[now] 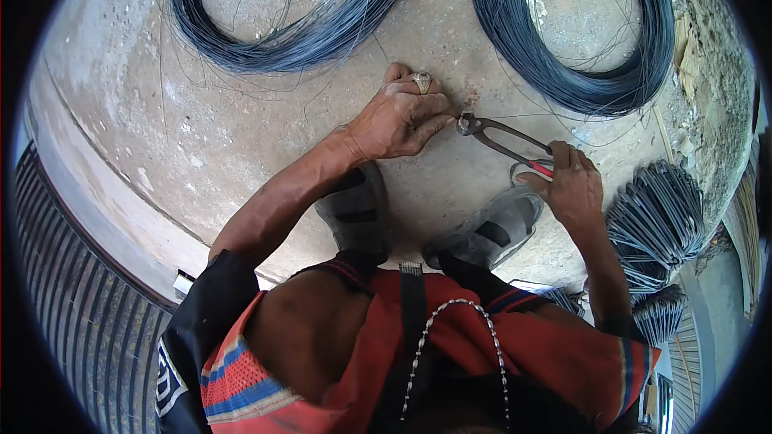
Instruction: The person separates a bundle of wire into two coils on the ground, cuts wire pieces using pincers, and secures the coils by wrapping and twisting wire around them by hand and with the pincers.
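Observation:
My left hand [406, 112], with a ring on one finger, is closed, its fingertips pressed together close to the jaws of the pincers [507, 141]. What it pinches is too small to make out. On the right, my right hand [575, 181] is wrapped round the handles of the pincers, which have a red part near the grip. The jaws point left and touch or nearly touch my left fingertips. A thin wire [527, 116] runs rightward from near the jaws towards the right coil of dark wire [563, 80].
Another wire coil [281, 52] lies at the upper left on the concrete floor [201, 128]. Bundles of bent metal rods [655, 217] stand at the right. My sandalled feet [354, 209] are below the hands. A ribbed surface [80, 289] lies beyond the ledge at the left.

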Action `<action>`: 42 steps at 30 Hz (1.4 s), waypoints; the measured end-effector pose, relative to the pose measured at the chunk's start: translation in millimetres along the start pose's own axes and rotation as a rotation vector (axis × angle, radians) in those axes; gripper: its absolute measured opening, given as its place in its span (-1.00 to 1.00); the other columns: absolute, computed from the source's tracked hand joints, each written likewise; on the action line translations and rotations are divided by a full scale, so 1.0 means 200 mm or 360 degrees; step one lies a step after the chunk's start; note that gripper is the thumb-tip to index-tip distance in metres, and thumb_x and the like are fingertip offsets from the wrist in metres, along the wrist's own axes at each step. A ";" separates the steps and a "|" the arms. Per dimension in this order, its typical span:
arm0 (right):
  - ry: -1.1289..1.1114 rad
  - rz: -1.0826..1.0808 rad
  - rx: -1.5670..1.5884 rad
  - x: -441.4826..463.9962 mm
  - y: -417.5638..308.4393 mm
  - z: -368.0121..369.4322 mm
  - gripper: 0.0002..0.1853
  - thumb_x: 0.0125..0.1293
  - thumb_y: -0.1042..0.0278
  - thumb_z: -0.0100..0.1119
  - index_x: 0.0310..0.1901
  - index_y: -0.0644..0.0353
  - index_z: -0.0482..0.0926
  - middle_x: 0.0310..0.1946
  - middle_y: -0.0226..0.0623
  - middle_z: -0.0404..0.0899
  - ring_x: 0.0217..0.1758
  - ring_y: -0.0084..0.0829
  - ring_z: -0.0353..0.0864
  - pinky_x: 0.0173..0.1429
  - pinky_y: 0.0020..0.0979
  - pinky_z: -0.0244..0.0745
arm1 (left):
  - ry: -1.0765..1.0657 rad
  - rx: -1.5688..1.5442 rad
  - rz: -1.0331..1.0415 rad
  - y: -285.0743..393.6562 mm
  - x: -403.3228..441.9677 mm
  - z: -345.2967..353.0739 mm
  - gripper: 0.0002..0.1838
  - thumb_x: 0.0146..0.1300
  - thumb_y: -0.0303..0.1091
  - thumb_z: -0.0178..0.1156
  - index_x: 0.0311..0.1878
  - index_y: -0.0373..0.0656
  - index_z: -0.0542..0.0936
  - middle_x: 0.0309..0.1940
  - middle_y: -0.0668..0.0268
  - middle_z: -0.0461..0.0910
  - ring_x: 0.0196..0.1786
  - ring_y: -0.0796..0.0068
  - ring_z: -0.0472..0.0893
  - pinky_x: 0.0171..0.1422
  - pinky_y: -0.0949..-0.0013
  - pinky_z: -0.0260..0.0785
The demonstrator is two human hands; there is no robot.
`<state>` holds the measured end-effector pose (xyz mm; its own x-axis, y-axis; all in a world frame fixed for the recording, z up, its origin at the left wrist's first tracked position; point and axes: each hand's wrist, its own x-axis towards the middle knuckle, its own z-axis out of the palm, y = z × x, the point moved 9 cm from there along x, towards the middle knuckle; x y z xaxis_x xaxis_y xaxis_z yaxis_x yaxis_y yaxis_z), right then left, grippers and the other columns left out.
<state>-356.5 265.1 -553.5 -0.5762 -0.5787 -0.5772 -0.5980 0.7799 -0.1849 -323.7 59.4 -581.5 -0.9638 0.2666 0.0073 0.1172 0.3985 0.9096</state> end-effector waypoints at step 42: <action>-0.0206 0.0204 -0.0158 0.12 -0.06 -0.12 -0.31 0.36 -0.22 -0.13 -0.49 0.41 0.54 -0.67 0.13 0.45 -0.62 -0.09 0.47 -0.36 -0.11 0.39 | -0.0143 0.0797 0.0364 0.08 0.10 0.06 -0.85 0.20 -0.44 0.15 -0.23 -0.25 0.64 -0.43 0.12 0.65 -0.46 0.33 0.58 -0.26 0.34 0.43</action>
<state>-376.6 236.5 -546.4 -0.5787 -0.4358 -0.6894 -0.5799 0.8142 -0.0279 -337.7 80.4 -572.0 -0.8786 0.4605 0.1260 0.4418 0.6841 0.5804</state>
